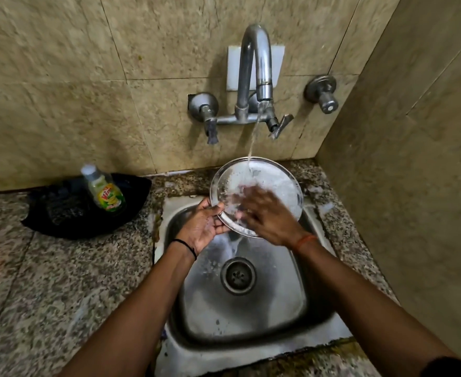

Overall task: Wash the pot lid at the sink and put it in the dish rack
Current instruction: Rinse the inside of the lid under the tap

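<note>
The round steel pot lid [273, 180] is tilted over the far end of the steel sink [286, 303], wet and foamy. A stream of water from the wall tap [256, 72] lands on its upper part. My left hand [205, 227] grips the lid's lower left rim. My right hand [264, 216] lies flat on the lid's face with fingers spread, blurred. No dish rack is in view.
A dish soap bottle [104, 190] stands on a black bag [69, 210] on the granite counter left of the sink. Tap handles [281, 126] and a separate wall valve [323, 95] stick out of the tiled wall. A side wall closes the right.
</note>
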